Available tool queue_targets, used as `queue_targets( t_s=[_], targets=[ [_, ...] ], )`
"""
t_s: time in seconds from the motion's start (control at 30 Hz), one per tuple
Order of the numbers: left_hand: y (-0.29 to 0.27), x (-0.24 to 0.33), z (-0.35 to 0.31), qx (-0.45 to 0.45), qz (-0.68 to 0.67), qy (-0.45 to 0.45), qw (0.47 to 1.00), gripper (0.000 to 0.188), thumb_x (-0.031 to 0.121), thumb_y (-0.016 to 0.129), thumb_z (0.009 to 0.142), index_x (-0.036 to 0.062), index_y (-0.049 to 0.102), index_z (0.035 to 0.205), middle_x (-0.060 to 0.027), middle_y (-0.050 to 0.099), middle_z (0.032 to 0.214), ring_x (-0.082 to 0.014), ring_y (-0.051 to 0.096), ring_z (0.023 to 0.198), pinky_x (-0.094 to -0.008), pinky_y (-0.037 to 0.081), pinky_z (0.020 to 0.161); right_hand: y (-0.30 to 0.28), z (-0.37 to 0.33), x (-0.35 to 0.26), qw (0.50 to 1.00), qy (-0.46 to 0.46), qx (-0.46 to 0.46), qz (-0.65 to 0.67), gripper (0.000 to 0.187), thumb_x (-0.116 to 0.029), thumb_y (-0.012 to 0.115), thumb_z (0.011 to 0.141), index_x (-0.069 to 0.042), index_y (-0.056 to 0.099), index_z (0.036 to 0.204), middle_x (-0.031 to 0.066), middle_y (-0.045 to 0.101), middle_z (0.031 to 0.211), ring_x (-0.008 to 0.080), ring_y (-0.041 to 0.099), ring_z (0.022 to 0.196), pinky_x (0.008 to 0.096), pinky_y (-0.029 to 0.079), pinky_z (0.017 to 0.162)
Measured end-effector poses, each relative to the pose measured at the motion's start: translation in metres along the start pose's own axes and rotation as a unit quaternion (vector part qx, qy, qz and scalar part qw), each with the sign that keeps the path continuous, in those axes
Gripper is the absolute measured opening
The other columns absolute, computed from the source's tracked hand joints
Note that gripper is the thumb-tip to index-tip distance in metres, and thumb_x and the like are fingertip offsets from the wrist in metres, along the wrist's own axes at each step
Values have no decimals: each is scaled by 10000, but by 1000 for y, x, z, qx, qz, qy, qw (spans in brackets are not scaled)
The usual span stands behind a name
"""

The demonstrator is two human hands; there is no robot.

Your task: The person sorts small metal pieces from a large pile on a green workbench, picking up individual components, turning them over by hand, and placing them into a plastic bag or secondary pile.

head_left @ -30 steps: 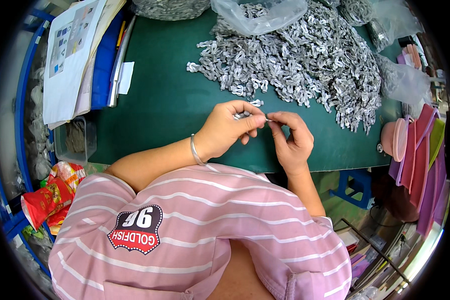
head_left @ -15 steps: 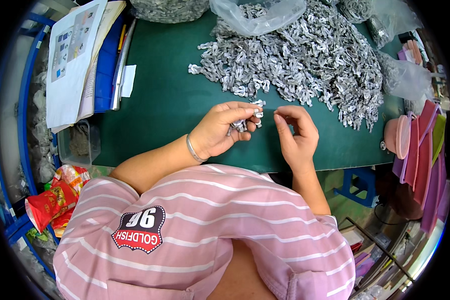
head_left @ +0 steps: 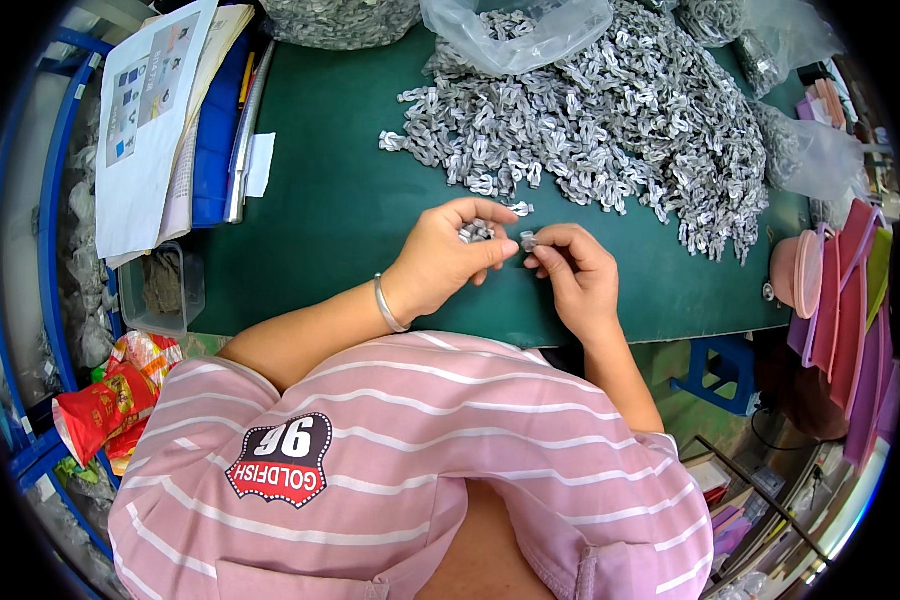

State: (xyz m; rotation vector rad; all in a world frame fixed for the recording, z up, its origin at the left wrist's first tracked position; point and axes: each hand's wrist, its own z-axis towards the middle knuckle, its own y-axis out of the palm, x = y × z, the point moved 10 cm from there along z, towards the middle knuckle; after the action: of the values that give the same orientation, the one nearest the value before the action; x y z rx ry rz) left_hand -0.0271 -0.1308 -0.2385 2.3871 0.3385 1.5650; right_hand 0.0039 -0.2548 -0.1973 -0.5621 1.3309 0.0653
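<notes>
A handful of small silvery metal clips point(head_left: 477, 231) lies in my left hand point(head_left: 450, 245), which is curled around them. Pinched between the thumb and fingers of my right hand point(head_left: 578, 270) is a single metal clip point(head_left: 528, 240), just right of the left thumb. Both hands hover over the green table near its front edge. One loose clip point(head_left: 520, 209) rests on the table just beyond the fingers. Farther off spreads a large heap of the same clips point(head_left: 610, 130), partly under a clear plastic bag point(head_left: 515, 40).
Papers point(head_left: 150, 120) and a blue tray point(head_left: 213, 150) stand at the left, above a clear plastic box point(head_left: 165, 290). More filled bags point(head_left: 810, 150) sit at the far right. Pink and purple strips point(head_left: 850, 300) hang at the right edge, near a blue stool point(head_left: 720, 370).
My right hand has moved slightly left and now shows a clip in its pinch. My left hand has turned, with its thumb pointing toward the right hand.
</notes>
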Motion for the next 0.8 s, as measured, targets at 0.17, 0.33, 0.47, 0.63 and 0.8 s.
queue_targets(
  t_s=[0.17, 0.33, 0.47, 0.63, 0.8],
  targets=[
    [13, 13, -5, -41, 113, 58, 991, 136, 84, 667, 776, 4, 612, 872, -23, 595, 754, -46, 522, 590, -174, 416, 474, 4, -3, 4, 988, 13, -2, 155, 73, 75, 522, 810, 33, 573, 841, 116, 612, 892, 123, 593, 704, 229, 489, 612],
    [19, 25, -10, -48, 116, 103, 987, 129, 79, 667, 775, 7, 609, 865, -27, 593, 775, -47, 516, 583, -176, 411, 472, -2, -4, -33, 990, -140, 17, 4, 98, 80, 525, 799, 15, 581, 847, 133, 624, 847, 197, 614, 722, 264, 494, 639],
    [15, 14, -7, -57, 40, 41, 997, 142, 148, 625, 822, 19, 589, 865, -28, 576, 779, -56, 499, 585, -168, 387, 474, -2, -4, -46, 981, -187, 23, -46, 109, 72, 529, 796, 7, 582, 867, 130, 623, 833, 228, 614, 725, 277, 492, 633],
    [8, -18, 3, -52, -289, -123, 948, 184, 211, 508, 895, 36, 550, 859, -24, 528, 761, -72, 473, 629, -169, 358, 455, -1, 18, -28, 981, -134, 24, -139, 182, 40, 577, 750, -3, 587, 926, 122, 595, 880, 269, 569, 783, 323, 462, 674],
    [24, -29, 1, -111, -427, -210, 872, 187, 194, 467, 913, 35, 547, 858, -29, 511, 772, -79, 463, 645, -174, 356, 441, 12, 17, -26, 949, -155, 11, -274, 184, 1, 633, 697, -7, 589, 874, 127, 549, 869, 296, 524, 798, 367, 437, 682]
  ],
)
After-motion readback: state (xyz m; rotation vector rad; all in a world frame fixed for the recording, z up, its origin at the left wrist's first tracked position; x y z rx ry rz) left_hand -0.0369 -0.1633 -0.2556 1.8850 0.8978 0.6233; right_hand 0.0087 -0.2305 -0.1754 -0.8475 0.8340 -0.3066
